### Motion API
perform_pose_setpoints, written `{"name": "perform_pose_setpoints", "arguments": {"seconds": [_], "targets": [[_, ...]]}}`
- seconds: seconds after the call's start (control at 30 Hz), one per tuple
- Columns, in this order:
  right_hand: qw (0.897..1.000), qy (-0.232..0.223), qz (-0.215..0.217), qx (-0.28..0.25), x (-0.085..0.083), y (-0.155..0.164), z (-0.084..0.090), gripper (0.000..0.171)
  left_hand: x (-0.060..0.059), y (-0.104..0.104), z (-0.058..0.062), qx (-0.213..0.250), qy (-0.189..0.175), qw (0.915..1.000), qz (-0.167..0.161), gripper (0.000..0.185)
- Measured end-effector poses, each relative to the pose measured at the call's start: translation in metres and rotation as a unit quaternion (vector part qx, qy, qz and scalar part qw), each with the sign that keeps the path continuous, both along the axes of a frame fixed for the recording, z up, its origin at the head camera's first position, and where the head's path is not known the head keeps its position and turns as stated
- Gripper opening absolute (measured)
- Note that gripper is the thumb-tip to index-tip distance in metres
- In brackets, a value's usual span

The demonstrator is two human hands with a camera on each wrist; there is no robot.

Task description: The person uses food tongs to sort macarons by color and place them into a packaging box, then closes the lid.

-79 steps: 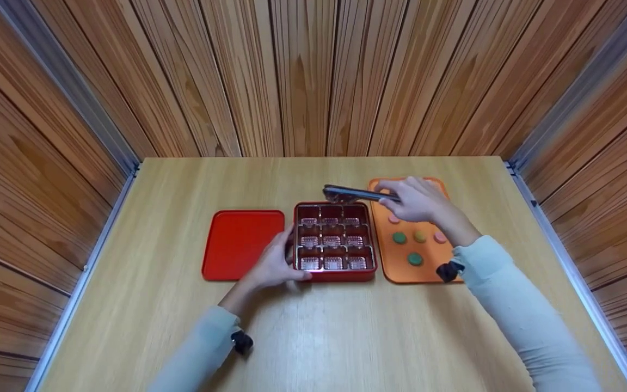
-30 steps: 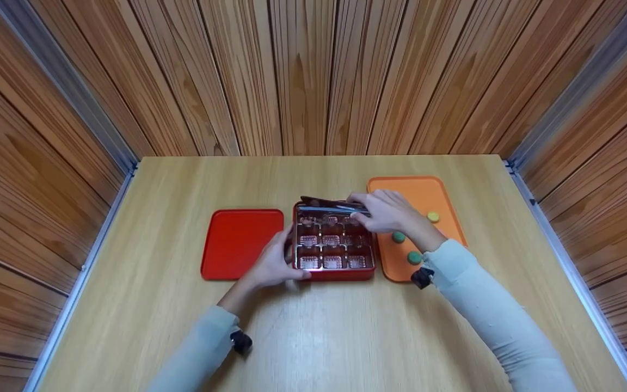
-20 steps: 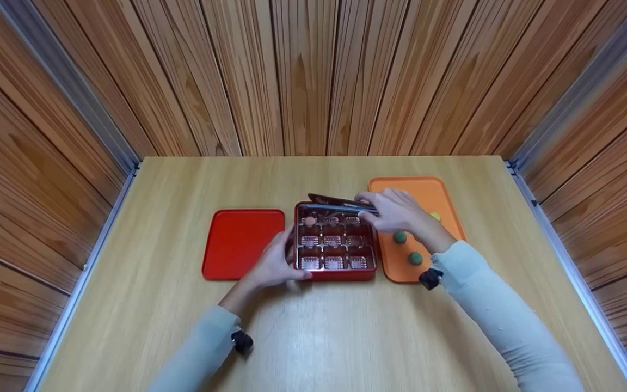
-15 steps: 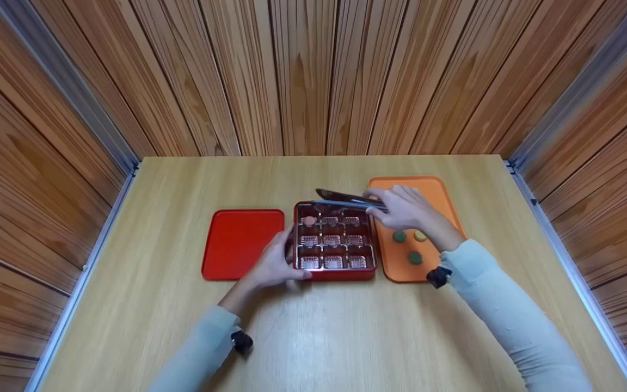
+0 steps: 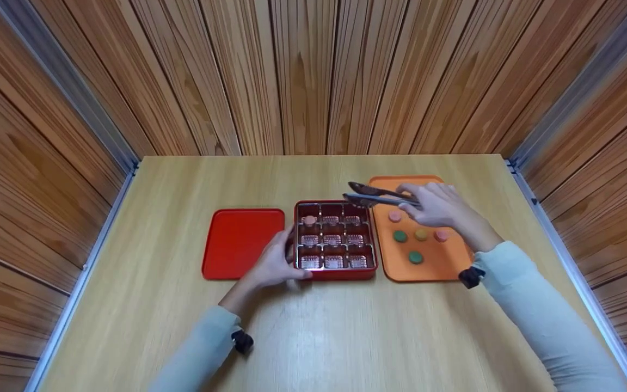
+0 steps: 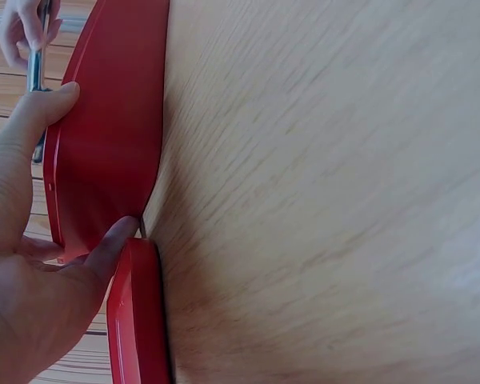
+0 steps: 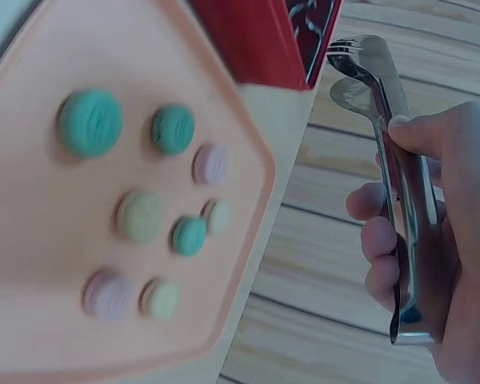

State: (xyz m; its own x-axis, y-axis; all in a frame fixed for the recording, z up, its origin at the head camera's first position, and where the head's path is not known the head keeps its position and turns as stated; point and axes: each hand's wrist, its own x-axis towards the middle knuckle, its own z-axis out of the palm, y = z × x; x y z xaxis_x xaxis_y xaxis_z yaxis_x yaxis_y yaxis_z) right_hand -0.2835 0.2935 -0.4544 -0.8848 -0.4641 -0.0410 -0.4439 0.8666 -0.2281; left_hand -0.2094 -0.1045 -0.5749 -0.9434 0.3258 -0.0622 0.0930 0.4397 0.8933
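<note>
My right hand (image 5: 441, 207) has swung back from the box (image 5: 334, 275) to over the tray (image 5: 433, 269), fingers wrapped round the tongs (image 5: 379, 196), whose tips now stand apart and hold nothing. A second ago they hovered over the box's far row; now a pink macaron (image 5: 309, 220) sits in the cell at 11 o'clock, so I judge one piece is placed and eight cells remain. The other macarons (image 5: 415, 257) lie on the tray, at 3 o'clock from the box. My left hand (image 5: 272, 265) has not shifted: thumb and fingers grip the box's near-left corner, touching the lid (image 5: 240, 242) at 9 o'clock. I can read no brand, label or writing anywhere.
</note>
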Motion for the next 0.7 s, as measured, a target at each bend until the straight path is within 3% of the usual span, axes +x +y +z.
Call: {"name": "perform_pose_setpoints", "arguments": {"seconds": [0.27,0.7], "targets": [[1.0,-0.003,-0.019,0.015,0.004,0.033,0.006,0.04,0.0,0.0,0.0,0.005,-0.005,1.0,0.002,0.129],[0.997,-0.043,-0.054,0.018,0.009,0.072,0.004,0.044,0.001,0.001,-0.002,-0.004,-0.01,0.9999,0.004,0.129]]}}
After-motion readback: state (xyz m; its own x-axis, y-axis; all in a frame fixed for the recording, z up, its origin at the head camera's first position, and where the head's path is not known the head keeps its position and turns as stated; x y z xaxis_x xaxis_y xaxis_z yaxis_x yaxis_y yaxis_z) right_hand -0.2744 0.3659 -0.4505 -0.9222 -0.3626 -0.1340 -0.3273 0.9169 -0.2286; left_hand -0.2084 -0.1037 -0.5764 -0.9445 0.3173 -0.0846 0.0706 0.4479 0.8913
